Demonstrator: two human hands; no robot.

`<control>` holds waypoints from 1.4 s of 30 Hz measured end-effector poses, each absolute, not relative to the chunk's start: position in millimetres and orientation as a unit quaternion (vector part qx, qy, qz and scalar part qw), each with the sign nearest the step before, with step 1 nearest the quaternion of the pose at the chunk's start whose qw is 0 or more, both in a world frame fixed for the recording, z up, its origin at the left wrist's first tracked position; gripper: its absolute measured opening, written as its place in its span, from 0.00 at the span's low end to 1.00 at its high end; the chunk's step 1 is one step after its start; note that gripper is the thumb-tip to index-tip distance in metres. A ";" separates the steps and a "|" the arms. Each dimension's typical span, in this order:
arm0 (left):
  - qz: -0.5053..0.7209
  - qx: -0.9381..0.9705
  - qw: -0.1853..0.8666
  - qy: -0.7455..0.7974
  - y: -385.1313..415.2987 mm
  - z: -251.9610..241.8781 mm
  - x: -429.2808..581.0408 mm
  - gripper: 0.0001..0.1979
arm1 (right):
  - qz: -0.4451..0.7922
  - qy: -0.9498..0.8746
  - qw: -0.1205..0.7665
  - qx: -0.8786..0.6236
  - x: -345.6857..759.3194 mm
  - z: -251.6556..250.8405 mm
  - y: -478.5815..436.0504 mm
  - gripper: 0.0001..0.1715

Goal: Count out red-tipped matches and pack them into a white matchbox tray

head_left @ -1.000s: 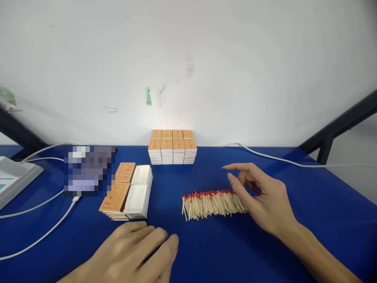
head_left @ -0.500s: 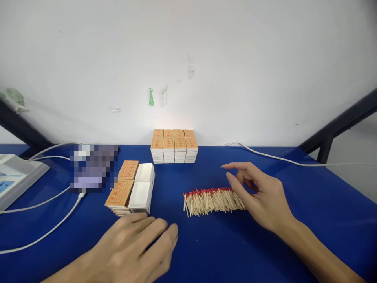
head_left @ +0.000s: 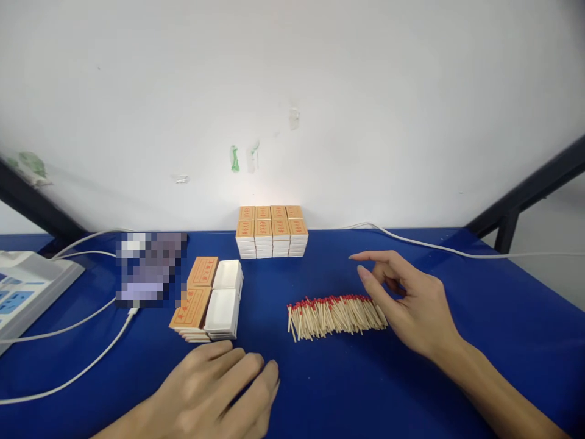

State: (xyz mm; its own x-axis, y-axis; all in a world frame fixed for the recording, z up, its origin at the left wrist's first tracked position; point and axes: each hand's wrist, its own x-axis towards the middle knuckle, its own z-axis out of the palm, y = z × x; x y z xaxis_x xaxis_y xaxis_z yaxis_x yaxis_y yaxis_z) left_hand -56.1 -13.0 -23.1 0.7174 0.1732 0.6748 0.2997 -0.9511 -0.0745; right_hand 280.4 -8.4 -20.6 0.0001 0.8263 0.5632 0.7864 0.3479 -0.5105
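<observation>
A row of red-tipped matches (head_left: 336,316) lies on the blue table (head_left: 479,317). My right hand (head_left: 409,305) hovers at the right end of that row, fingers spread, holding nothing. My left hand (head_left: 214,393) rests flat on the table near the front edge, empty, just in front of stacks of orange matchbox sleeves (head_left: 194,302) and white inner trays (head_left: 223,302).
A block of stacked matchboxes (head_left: 271,231) stands against the white wall. A blurred object (head_left: 148,268) with a white cable (head_left: 77,372) lies at the left, beside a white power strip (head_left: 22,289). Another cable (head_left: 439,249) runs along the back right.
Both hands stay almost still; the view shifted slightly, so everything sits a little lower and to the right.
</observation>
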 end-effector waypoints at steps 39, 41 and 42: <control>-0.358 -0.920 0.046 -0.151 -14.9 -33.0 -59.2 0.11 | 0.041 -0.710 0.411 -0.571 283.8 -17.0 -8.4 0.10; -0.358 -0.921 0.045 -0.147 -14.4 -31.6 -58.2 0.10 | 0.041 -0.706 0.413 -0.574 285.5 -15.8 -7.6 0.10; -0.360 -0.920 0.046 -0.146 -14.2 -31.0 -57.5 0.10 | 0.040 -0.703 0.415 -0.576 286.3 -15.0 -7.2 0.10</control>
State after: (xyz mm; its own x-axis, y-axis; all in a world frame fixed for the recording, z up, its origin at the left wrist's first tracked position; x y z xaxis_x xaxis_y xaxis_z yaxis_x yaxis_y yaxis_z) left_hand -57.5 -14.2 -31.0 0.6978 0.2359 0.6763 0.3023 -0.9530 0.0205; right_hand 286.3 -7.2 -15.0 0.0077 0.8432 0.5376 0.7768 0.3335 -0.5342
